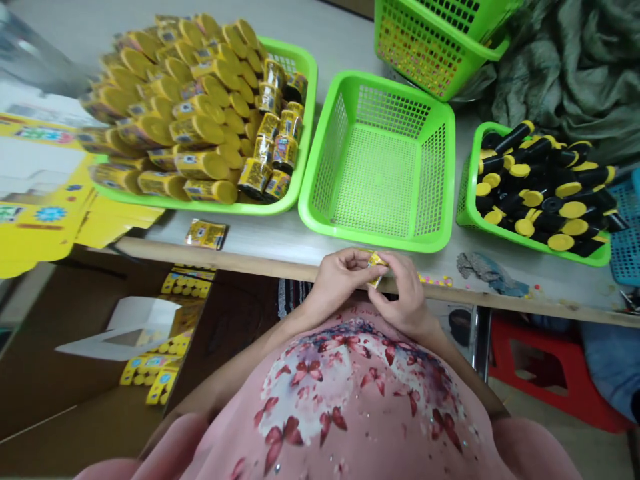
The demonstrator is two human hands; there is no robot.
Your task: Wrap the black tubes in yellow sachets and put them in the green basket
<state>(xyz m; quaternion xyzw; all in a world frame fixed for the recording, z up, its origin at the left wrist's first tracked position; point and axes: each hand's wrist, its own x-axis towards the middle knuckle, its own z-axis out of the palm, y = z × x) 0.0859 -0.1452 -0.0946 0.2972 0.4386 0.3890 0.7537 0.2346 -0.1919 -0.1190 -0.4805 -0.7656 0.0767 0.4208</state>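
Close to the table's front edge, my two hands are together on a small yellow printed label (375, 267). My left hand (343, 279) pinches it between thumb and fingers. On the other side, the fingers of my right hand (403, 288) close on the label's edge. A flat stack of similar yellow labels (205, 234) lies on the table to the left. Just beyond my hands stands a green mesh basket (380, 237). At the back left, a wider green tray (307, 133) carries a heap of yellow-capped tubes (200, 120) and several shorter yellow-wrapped ones (269, 133) with black ends.
A green basket (466, 180) of black tubes with yellow caps (545, 187) stands right. Stacked green baskets (415, 47) hold small yellow and pink pieces. Yellow cardboard (45, 200) lies left. Below are an open carton (75, 400) and a red stool (550, 380).
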